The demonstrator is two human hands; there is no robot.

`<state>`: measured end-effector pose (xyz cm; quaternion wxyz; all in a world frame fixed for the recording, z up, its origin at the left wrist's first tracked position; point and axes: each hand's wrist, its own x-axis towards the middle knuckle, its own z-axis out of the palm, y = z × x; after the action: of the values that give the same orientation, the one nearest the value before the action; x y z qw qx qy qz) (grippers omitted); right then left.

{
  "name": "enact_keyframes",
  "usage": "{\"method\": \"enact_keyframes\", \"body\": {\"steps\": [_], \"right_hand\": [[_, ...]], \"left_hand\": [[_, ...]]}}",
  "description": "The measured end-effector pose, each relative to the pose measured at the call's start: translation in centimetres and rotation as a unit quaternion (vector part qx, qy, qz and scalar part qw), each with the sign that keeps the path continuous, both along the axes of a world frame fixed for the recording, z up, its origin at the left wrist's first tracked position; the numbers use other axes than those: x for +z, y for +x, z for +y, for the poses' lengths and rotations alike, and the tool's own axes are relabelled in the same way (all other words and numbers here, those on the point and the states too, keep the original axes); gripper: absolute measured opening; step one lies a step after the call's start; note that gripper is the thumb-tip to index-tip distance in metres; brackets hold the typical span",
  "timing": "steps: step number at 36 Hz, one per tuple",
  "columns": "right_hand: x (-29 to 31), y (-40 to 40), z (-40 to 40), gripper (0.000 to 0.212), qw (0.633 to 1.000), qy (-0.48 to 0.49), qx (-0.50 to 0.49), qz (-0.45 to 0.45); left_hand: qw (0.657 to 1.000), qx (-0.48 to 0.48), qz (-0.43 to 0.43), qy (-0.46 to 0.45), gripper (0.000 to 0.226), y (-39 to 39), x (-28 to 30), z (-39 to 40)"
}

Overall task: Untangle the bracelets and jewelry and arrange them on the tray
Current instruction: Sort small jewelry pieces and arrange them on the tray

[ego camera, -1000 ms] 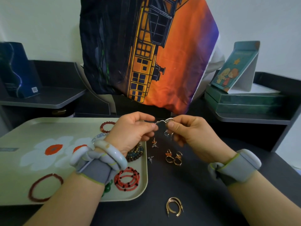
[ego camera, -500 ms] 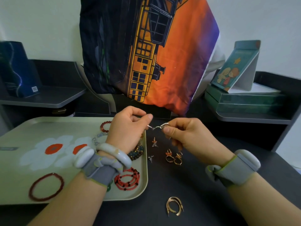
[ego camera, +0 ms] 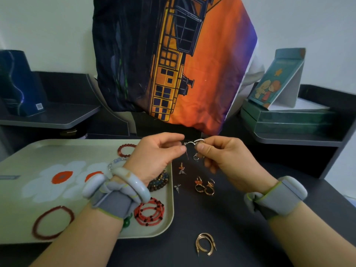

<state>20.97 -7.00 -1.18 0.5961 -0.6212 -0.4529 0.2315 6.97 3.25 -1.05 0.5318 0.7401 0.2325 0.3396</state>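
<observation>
My left hand [ego camera: 156,157] and my right hand [ego camera: 225,157] both pinch a small silver jewelry piece [ego camera: 193,143] held in the air between them; a silver ring dangles from it. The pale green tray [ego camera: 48,151] with flower print lies at the left. On it are a dark red bracelet [ego camera: 53,222], a coral bead bracelet [ego camera: 149,211], a dark bead bracelet [ego camera: 159,181] and a red bead bracelet [ego camera: 124,150]. On the black table lie gold rings [ego camera: 204,186], gold hoop earrings [ego camera: 205,243] and small charms [ego camera: 182,168].
A large printed cushion [ego camera: 173,60] stands behind my hands. A dark blue box [ego camera: 18,83] sits on the left shelf. On the right shelf, green boxes [ego camera: 285,118] carry a standing card [ego camera: 277,78]. The table's front edge is near my forearms.
Both hands have stayed together over the table's middle, working the silver piece; my left thumb and fingers shifted their pinch slightly and the dangling ring swung.
</observation>
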Motion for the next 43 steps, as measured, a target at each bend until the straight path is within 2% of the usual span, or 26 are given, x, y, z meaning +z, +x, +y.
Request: {"method": "enact_keyframes", "body": {"steps": [9,13,18,21,29,32,39,43], "right_hand": [[-0.2,0.1,0.0,0.017,0.999,-0.019,0.034,-0.014],[-0.4,0.2,0.1,0.015,0.998,-0.024,0.054,-0.002],[-0.1,-0.1,0.1,0.005,0.997,0.013,0.047,0.065],[0.0,-0.1,0.1,0.001,0.997,0.025,0.024,0.073],[-0.2,-0.3,0.2,0.011,1.000,0.001,0.006,0.031],[0.1,-0.5,0.4,0.016,1.000,-0.019,-0.001,0.025],[2.1,-3.9,2.0,0.005,0.992,-0.096,0.074,-0.046],[3.2,-7.8,4.1,0.008,0.982,-0.107,0.120,-0.096]], "left_hand": [[0.999,-0.016,0.011,0.046,0.025,0.0,0.1,-0.3],[0.996,-0.040,0.011,0.076,0.017,-0.1,0.2,-0.6],[0.998,-0.002,0.014,0.058,0.015,0.2,-0.1,-0.2],[0.999,0.025,0.010,0.031,0.013,0.3,-0.2,-0.1],[0.996,0.074,0.040,-0.019,0.023,-0.5,0.4,0.1],[0.993,0.088,0.078,-0.013,0.020,-2.0,1.1,0.8],[0.980,0.119,0.156,0.021,0.009,-8.2,2.7,3.9],[0.970,0.150,0.188,0.023,0.006,-11.8,3.0,5.9]]}}
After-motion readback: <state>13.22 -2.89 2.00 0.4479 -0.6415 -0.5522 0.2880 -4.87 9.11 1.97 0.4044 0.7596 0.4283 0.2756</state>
